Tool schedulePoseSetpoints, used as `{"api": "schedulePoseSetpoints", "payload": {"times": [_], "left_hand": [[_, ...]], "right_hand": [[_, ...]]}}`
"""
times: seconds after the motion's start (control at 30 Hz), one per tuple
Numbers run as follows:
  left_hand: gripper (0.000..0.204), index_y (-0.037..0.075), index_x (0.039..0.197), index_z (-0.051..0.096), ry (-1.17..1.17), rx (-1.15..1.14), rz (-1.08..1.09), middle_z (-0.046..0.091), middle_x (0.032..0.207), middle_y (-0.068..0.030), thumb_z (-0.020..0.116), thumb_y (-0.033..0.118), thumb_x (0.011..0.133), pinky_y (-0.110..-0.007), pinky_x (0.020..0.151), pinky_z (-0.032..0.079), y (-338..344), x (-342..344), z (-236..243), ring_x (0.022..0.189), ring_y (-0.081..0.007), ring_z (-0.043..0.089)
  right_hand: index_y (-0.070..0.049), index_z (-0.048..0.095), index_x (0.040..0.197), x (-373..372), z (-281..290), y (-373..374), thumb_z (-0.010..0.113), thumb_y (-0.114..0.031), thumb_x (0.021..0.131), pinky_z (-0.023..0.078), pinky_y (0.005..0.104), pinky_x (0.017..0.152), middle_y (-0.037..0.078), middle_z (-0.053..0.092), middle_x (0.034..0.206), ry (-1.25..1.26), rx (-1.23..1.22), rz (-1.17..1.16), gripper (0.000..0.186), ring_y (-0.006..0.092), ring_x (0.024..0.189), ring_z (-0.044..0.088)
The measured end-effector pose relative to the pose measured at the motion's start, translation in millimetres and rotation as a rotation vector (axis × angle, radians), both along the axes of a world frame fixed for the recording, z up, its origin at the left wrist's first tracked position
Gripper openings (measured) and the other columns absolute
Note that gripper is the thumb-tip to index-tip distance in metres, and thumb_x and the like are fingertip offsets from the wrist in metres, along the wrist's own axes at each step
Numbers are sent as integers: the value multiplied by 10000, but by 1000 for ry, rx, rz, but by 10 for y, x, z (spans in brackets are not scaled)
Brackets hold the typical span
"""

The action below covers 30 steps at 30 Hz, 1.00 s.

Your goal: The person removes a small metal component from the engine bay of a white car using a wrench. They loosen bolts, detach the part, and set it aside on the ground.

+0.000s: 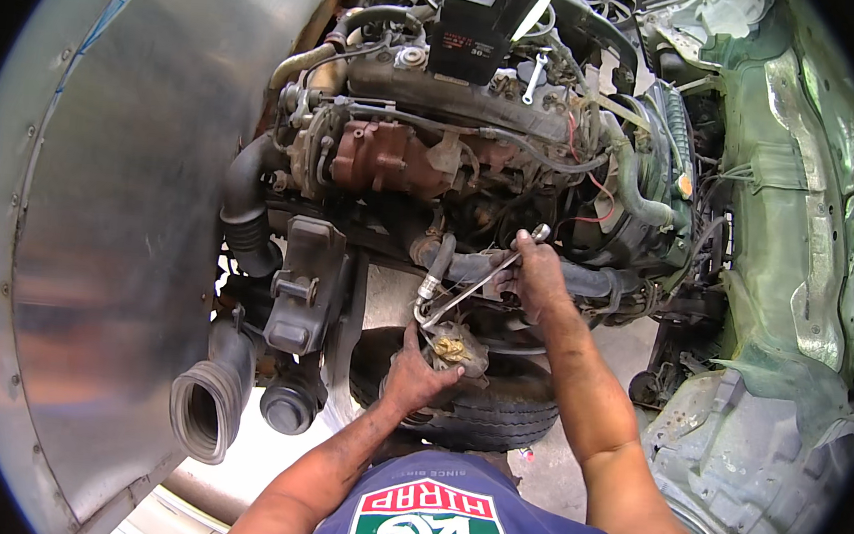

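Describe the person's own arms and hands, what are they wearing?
Both forearms are bare, with no gloves, watch or rings to be seen. The left hand and right hand look smudged with dark grime, which also streaks the forearms. Short sleeves of a blue shirt with a red, white and green printed logo.

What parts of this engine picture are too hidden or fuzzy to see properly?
- Head view: the wrench tip and whatever fastener it turns, hidden behind the left hand and the greasy part it holds.
- Right hand fingers, wrapped around the handle.
- The tyre, mostly covered by both arms.
- Picture corners, black from the fisheye rim.
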<state>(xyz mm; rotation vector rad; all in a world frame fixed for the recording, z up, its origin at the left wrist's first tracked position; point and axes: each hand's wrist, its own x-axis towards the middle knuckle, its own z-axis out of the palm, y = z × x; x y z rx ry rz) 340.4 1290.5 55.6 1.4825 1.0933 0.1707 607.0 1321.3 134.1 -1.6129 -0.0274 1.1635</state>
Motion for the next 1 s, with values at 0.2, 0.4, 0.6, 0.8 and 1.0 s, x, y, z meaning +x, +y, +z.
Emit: {"api": "schedulePoseSetpoints", "payload": {"times": [0.2, 0.4, 0.6, 0.8, 1.0], "left_hand": [[1315, -124, 1666, 203, 70, -10, -29, 667, 1374, -391, 950, 448, 747, -491, 1111, 539, 12, -8, -2, 1295, -503, 673], [1291, -119, 1661, 228, 31, -1, -25, 679, 1367, -375, 950, 446, 751, -487, 1111, 540, -1, -17, -12, 1291, -490, 679], [1272, -106, 1661, 239, -8, -6, -4, 695, 1352, -357, 957, 426, 756, -485, 1087, 558, -19, -1, -41, 1270, -471, 700], [1301, -104, 1664, 222, 25, -28, -52, 739, 1262, -343, 965, 445, 749, -487, 1039, 589, 0, -56, -143, 1184, -464, 746], [1304, -120, 1655, 225, 42, 65, -37, 707, 1311, -376, 957, 458, 745, -483, 1090, 557, -25, -31, -69, 1261, -484, 704]], "right_hand": [[-49, 544, 1033, 114, -551, -254, 489, -395, 1179, 536, 346, 451, 142, 724, 809, -104, 248, 24, 379, 204, 537, 669], [-34, 578, 1039, 50, 163, -353, 456, -408, 1197, 579, 321, 536, 116, 734, 836, -294, 268, -80, 424, 204, 594, 704], [1, 568, 1116, -692, 139, -964, 554, -270, 1172, 633, 346, 677, 146, 750, 980, -676, 364, 258, 277, 210, 772, 758], [-10, 659, 1126, -1180, 343, -1063, 813, -106, 851, 621, 489, 805, 199, 738, 1068, -955, 597, 940, 329, 378, 921, 760], [-12, 613, 1010, -290, 307, -157, 605, -287, 1124, 571, 402, 573, 155, 763, 886, -397, -82, 265, 298, 248, 623, 704]]}}
